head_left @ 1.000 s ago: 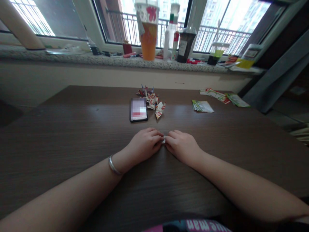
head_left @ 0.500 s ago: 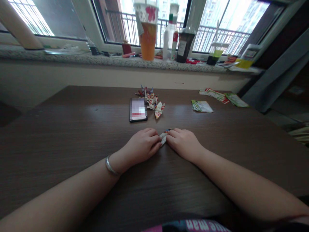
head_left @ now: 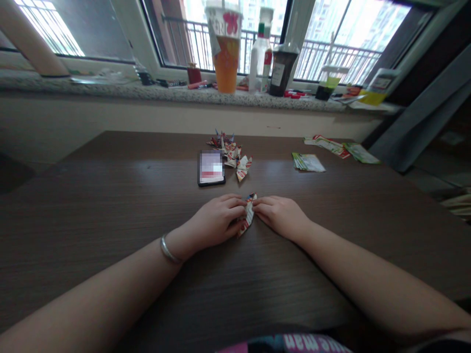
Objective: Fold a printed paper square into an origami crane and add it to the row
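Note:
A small folded piece of printed paper (head_left: 249, 214), white with red and blue marks, lies slanted on the brown table between my hands. My left hand (head_left: 222, 215) is closed on its left side, fingertips covering part of it. My right hand (head_left: 278, 212) has its bent fingers at the paper's upper right edge; its fingertips appear to pinch that edge. Beyond them stand several folded paper figures (head_left: 243, 167), red and white, in a cluster. A phone (head_left: 211, 167) with a lit, blurred screen lies left of the figures.
A stack of printed paper sheets (head_left: 308, 162) lies at the right of the table (head_left: 110, 206), with more printed strips (head_left: 331, 145) behind it. Against the window, the stone sill (head_left: 176, 93) carries a large cup of orange drink (head_left: 226, 59), bottles (head_left: 260, 59) and other small items.
My right fingers have drawn back slightly from the paper, uncovering more of it. The paper now shows a longer strip pointing toward me. My left hand has barely moved.

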Demonstrator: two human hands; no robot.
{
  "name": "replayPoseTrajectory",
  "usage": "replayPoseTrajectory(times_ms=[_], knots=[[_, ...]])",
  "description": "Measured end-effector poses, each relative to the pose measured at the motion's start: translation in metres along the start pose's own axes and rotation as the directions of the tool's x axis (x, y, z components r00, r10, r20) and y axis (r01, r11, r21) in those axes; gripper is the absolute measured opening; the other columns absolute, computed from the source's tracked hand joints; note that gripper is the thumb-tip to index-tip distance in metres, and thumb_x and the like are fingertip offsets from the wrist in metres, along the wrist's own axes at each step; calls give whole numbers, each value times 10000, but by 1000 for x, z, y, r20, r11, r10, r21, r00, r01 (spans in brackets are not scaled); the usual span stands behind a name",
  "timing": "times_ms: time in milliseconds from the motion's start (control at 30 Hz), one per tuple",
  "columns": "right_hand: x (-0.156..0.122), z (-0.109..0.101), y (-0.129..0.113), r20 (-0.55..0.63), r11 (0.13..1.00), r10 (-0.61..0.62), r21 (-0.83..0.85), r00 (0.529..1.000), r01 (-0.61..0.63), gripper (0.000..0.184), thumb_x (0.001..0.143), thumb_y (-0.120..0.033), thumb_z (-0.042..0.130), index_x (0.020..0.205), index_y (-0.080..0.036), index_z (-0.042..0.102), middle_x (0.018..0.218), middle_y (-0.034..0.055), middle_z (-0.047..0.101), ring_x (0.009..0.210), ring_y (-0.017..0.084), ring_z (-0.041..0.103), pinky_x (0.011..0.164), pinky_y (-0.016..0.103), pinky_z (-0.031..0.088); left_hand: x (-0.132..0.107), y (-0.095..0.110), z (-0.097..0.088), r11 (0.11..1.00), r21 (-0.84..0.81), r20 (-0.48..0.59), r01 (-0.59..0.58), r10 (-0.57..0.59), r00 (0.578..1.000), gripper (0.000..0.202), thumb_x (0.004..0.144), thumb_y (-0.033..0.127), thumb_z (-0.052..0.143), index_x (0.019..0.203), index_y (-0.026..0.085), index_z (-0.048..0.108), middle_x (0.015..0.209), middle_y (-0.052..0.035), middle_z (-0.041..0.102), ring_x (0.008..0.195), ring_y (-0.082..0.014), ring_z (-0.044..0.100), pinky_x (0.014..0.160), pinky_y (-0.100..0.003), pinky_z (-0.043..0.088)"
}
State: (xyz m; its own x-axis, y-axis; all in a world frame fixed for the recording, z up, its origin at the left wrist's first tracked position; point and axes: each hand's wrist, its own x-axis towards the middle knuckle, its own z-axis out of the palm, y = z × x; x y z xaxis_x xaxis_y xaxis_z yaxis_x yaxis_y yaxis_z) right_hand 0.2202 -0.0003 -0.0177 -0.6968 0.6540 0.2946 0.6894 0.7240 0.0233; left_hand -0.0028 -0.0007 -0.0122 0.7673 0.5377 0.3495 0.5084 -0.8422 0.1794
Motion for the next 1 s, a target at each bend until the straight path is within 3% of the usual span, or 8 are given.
replayPoseTrajectory(times_ms=[233,367,600,833,1000], knots=[[1,-5,-1,-14,993,37,115,999,-35,221,920,-335,540,968,-209,715,1128,19,710,1039,199,647,884,322,493,-1,-2,0,999,-14,2,36,-36,999,227,908,284,525,1075,172,630,1103,-96,646,1076,-223,586,958,-389,497],[2,-6,-1,4,986,92,141,996,-91,232,898,-412,577,934,-227,712,1088,18,720,1014,208,645,872,340,490,0,-3,1,999,-21,33,43,-43,999,263,916,304,519,1132,182,606,1098,-89,640,1079,-227,579,962,-398,487],[6,1,-2,7,948,209,243,978,-205,206,794,-363,714,935,-218,676,1060,45,689,1011,222,604,884,363,474,-1,-6,6,996,-32,54,82,-80,995,251,901,318,544,1100,179,608,1092,-94,626,1075,-237,569,956,-404,477],[4,9,6,-41,939,95,335,995,-76,108,826,-303,687,903,-227,684,1032,49,670,982,197,581,879,351,457,-1,-8,5,992,-75,50,101,-97,994,241,864,314,608,1075,198,620,1052,-77,635,1030,-225,589,913,-384,497],[2,4,8,-47,954,-22,299,999,35,88,853,-204,623,927,-203,669,1014,48,685,974,190,574,883,337,466,-3,-8,5,1000,-7,-11,15,-15,1000,177,902,233,519,1022,184,640,1033,-83,656,1069,-225,591,946,-401,492]])
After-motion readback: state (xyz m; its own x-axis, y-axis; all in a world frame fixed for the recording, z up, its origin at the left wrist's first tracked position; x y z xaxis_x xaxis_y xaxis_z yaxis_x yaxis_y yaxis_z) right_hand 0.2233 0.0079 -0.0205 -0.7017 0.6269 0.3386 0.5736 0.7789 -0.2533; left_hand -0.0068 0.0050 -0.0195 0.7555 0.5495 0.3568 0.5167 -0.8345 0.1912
